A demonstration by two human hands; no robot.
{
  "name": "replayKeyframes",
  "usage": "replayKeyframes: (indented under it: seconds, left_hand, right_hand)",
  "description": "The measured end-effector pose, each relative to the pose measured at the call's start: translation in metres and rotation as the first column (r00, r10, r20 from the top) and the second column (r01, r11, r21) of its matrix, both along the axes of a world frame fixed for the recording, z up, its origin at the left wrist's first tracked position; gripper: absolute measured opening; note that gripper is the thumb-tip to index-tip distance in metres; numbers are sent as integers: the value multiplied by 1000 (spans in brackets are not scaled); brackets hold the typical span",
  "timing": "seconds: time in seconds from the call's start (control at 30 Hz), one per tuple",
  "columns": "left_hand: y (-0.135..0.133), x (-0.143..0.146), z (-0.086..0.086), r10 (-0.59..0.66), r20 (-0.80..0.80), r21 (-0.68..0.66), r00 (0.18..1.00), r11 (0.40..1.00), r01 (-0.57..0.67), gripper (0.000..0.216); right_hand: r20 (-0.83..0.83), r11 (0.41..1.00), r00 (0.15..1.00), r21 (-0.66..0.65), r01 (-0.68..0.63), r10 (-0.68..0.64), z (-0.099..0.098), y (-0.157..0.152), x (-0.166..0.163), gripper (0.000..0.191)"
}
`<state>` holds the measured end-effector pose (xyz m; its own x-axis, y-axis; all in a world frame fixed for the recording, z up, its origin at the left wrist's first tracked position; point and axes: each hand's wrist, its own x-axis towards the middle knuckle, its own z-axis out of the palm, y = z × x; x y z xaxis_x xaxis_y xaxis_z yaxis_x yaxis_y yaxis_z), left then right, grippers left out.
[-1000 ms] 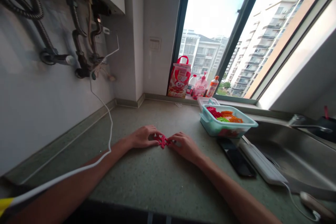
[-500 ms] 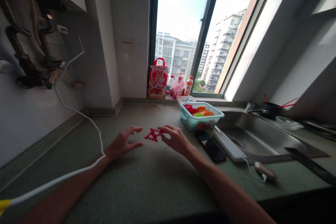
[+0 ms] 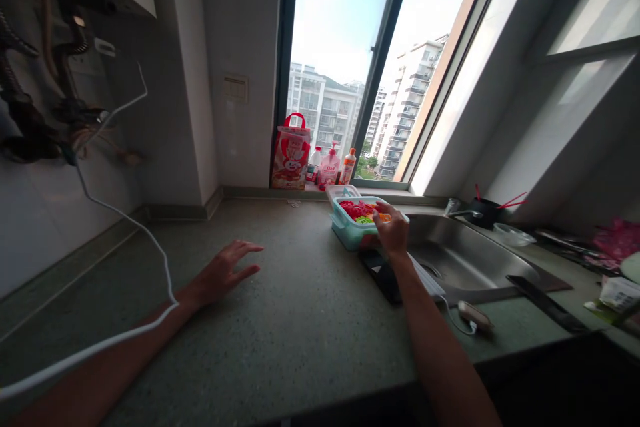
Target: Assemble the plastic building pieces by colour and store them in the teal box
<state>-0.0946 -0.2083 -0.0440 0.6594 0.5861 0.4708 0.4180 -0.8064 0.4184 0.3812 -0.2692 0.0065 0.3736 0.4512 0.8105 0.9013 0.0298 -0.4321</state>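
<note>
My left hand [image 3: 227, 272] rests low over the grey-green counter [image 3: 295, 320], its thumb and fingers apart and nothing between them. Over the right side of a light teal plastic box [image 3: 347, 235] is my right hand [image 3: 393, 230]. Its thumb and forefinger are curved with a gap between them, and I see no piece held there. Inside the box lie red pieces [image 3: 356, 209], green pieces [image 3: 365, 219] and orange pieces [image 3: 385, 217], partly hidden by my right hand.
Right of the box is a steel sink [image 3: 465, 257]. A black phone [image 3: 380, 273], a white power strip [image 3: 425, 279] and a small corded device [image 3: 474, 317] lie before it. A white cable [image 3: 150, 237] crosses my left arm. Bottles [image 3: 329, 170] and a red bag [image 3: 291, 157] stand by the window.
My right hand has moved right and away from me, from the counter to the box. The red notched piece it held over the counter no longer shows there. My left hand has shifted slightly left.
</note>
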Motion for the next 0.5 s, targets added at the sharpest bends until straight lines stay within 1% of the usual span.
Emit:
replayKeyframes:
  seconds: [0.1, 0.17, 0.23, 0.3, 0.37, 0.4, 0.43, 0.5]
  left_hand:
    - [3, -1, -4, -4, -2, -1, 1000, 1000, 4, 47]
    - [6, -1, -4, -3, -9, 8, 1000, 1000, 4, 46]
    - [5, 0, 1, -5, -20, 41, 1000, 999, 6, 44]
    - [-6, 3, 14, -44, -43, 123, 998, 991, 49, 39]
    - [-33, 6, 32, -134, -73, 259, 988, 954, 149, 30]
    - [-52, 6, 41, -198, -85, 342, 977, 915, 215, 28]
    - [-73, 5, 49, -249, -70, 428, 966, 867, 255, 28]
    - [-117, 1, 59, -343, -49, 549, 938, 776, 312, 36]
  right_hand:
    - [3, 997, 1000, -78, 14, -14, -7, 5, 3, 41]
    - [0, 993, 999, -110, 35, -35, -8, 6, 7, 41]
    - [2, 991, 996, -101, 90, -91, -7, 4, 13, 42]
    - [-3, 982, 985, -73, 173, -174, -4, 0, 21, 44]
    - [-24, 965, 966, -65, 255, -257, -2, -6, 32, 46]
    - [-38, 955, 956, -72, 289, -292, -2, -8, 38, 47]
    - [-55, 944, 945, -89, 318, -323, -2, -10, 44, 48]
    - [-106, 923, 923, -156, 352, -370, -4, -13, 55, 50]
